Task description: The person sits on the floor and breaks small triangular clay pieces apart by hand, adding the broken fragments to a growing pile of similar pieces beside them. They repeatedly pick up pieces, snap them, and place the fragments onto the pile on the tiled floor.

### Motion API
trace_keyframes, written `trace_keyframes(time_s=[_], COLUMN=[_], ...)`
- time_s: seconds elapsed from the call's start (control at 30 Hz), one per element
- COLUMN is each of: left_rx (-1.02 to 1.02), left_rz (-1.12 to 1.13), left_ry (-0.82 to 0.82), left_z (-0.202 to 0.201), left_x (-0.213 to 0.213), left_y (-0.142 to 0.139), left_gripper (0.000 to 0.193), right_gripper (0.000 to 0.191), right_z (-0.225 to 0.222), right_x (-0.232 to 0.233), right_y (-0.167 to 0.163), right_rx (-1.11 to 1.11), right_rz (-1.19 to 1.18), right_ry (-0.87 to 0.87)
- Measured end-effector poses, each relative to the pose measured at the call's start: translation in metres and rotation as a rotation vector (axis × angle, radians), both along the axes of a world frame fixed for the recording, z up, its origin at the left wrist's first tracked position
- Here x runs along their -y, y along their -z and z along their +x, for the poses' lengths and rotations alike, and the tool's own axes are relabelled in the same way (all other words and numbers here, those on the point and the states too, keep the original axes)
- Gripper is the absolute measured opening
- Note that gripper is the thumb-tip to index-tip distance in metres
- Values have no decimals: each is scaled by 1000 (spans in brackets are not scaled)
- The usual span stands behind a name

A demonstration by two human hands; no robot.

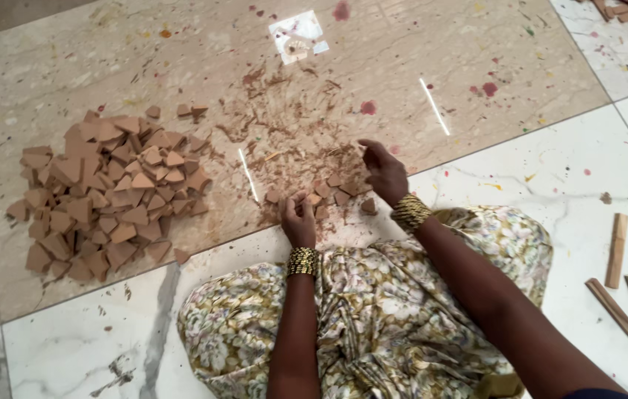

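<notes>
A small scatter of flat brown clay-coloured chips (328,193), roughly triangular and too jumbled to count, lies on the beige marble floor (476,59) just in front of the person's flowered lap. The left hand (298,219) is curled shut, pinching one chip; the right hand (384,171) hovers over the scatter with fingers loosely bent, holding nothing visible. Left of the scatter sits one large heap of similar brown chips (107,196). Far right of it lie three wooden sticks (624,288).
</notes>
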State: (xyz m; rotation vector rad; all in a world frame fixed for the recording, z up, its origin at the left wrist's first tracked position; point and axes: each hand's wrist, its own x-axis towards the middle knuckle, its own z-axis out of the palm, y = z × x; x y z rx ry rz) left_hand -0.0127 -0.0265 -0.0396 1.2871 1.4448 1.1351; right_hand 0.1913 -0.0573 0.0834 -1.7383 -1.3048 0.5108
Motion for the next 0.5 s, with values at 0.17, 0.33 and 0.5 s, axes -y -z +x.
trace_keyframes(time_s=[0.17, 0.33, 0.5], left_rx=[-93, 7, 462], left_rz=[74, 1, -316], left_ry=[-6, 21, 67], left_z=[-2, 0, 0], left_x=[6, 6, 2], left_y=[-2, 5, -3], left_gripper=[17, 19, 42], right_gripper=[46, 36, 23], right_z=[-23, -38, -42], right_x=[-20, -24, -29], right_y=[11, 34, 28], right_rx=[434, 751, 658], right_rz=[-145, -1, -352], right_ry=[-136, -290, -263])
